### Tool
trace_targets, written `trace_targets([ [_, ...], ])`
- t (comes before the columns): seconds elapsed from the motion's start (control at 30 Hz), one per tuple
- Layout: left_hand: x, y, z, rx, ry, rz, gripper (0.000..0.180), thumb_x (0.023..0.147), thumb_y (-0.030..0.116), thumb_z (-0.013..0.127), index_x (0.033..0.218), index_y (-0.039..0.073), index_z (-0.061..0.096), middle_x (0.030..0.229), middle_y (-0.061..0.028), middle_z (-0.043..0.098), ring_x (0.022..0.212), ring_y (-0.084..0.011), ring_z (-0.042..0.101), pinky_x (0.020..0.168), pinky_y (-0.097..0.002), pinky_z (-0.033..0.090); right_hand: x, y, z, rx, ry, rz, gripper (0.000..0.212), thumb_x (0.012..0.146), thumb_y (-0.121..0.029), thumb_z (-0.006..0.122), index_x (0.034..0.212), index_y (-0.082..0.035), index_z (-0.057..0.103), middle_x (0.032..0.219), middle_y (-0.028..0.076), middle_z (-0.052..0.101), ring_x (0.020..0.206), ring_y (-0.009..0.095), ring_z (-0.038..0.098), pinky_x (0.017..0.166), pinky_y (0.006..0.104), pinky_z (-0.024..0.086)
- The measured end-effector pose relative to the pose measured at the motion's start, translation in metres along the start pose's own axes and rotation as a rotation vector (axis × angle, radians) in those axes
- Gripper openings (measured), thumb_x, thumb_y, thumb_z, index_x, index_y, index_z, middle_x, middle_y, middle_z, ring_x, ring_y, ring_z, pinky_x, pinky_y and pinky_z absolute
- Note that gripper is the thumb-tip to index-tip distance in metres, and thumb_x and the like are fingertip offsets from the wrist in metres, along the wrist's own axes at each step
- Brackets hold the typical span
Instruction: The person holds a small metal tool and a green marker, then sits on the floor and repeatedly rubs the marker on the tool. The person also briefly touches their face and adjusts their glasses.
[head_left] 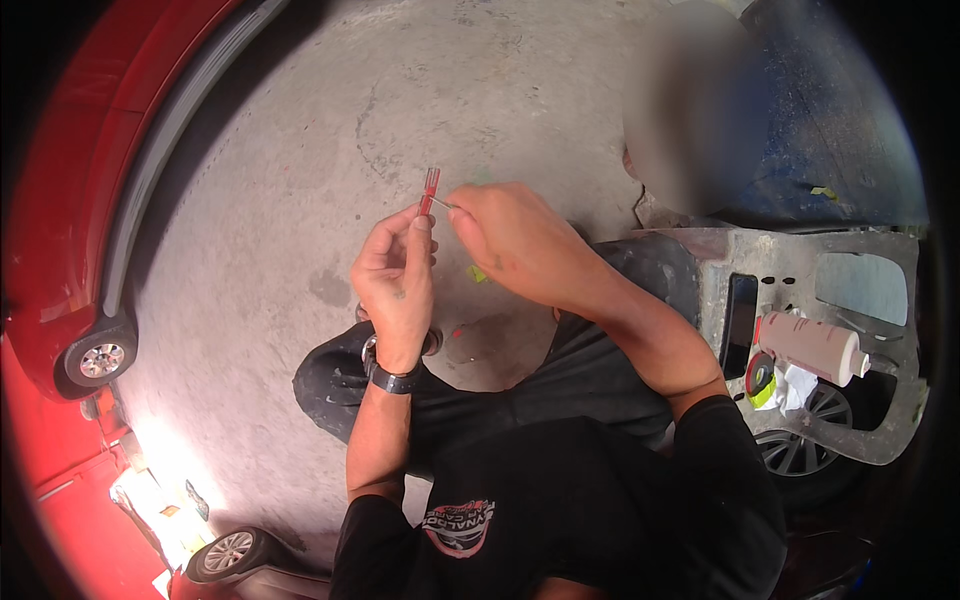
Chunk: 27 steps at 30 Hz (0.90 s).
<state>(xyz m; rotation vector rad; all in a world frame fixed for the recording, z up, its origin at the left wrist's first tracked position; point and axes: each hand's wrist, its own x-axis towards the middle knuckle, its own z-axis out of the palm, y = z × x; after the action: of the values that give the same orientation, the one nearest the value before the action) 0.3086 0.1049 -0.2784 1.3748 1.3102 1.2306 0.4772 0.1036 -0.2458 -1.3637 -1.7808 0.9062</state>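
In front of me, over the concrete floor, my left hand pinches a slim red stick-like piece between thumb and fingers. Its upper end points away from me and looks partly clear; its exact kind does not show. My right hand is closed, with a thin metal rod coming out of its fingers. The rod's tip meets or crosses the side of the red piece just above my left thumb. Whatever else lies inside my right fist is hidden.
A red car stands along the left. At right, a bare grey metal panel carries a pinkish bottle, a dark phone-like slab, a tape roll and white cloth. A blurred person is at upper right.
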Motion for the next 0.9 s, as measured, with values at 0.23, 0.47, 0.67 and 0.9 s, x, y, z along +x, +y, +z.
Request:
trace_targets([
  [0.23, -0.003, -0.007, 0.0, 0.162, -0.008, 0.125, 0.018, 0.098, 0.011, 0.067, 0.112, 0.001, 0.071, 0.079, 0.0017, 0.067, 0.071, -0.0045, 0.059, 0.063, -0.0201, 0.047, 0.002, 0.0, 0.004, -0.011, 0.011, -0.016, 0.021, 0.095, -0.011, 0.053, 0.088, 0.008, 0.058, 0.073, 0.029, 0.059, 0.072, 0.05, 0.058, 0.064, 0.053, 0.043],
  [0.47, 0.002, 0.001, -0.004, 0.004, 0.021, -0.023, 0.02, 0.099, 0.014, 0.066, 0.113, 0.0, 0.07, 0.081, 0.001, 0.067, 0.07, -0.0046, 0.059, 0.063, -0.0199, 0.047, -0.002, -0.005, 0.003, 0.002, 0.013, -0.016, 0.021, 0.094, -0.011, 0.052, 0.085, 0.007, 0.057, 0.073, 0.029, 0.059, 0.072, 0.05, 0.058, 0.063, 0.053, 0.043],
  [0.67, 0.0, 0.004, -0.002, -0.006, 0.001, -0.033, 0.02, 0.1, 0.016, 0.066, 0.112, 0.001, 0.07, 0.078, 0.0018, 0.066, 0.068, -0.0038, 0.058, 0.062, -0.0194, 0.046, 0.0, -0.003, 0.003, -0.039, 0.006, 0.003, 0.02, 0.093, -0.011, 0.052, 0.084, 0.007, 0.057, 0.073, 0.029, 0.058, 0.071, 0.05, 0.058, 0.063, 0.0522, 0.044],
  [0.9, -0.002, 0.004, -0.001, 0.053, 0.009, -0.017, 0.019, 0.099, 0.014, 0.067, 0.112, 0.0, 0.071, 0.076, 0.0017, 0.066, 0.069, -0.0038, 0.058, 0.063, -0.0196, 0.047, 0.001, -0.004, 0.004, -0.038, 0.012, -0.007, 0.021, 0.094, -0.011, 0.053, 0.082, 0.007, 0.056, 0.072, 0.03, 0.058, 0.071, 0.05, 0.058, 0.062, 0.0526, 0.043],
])
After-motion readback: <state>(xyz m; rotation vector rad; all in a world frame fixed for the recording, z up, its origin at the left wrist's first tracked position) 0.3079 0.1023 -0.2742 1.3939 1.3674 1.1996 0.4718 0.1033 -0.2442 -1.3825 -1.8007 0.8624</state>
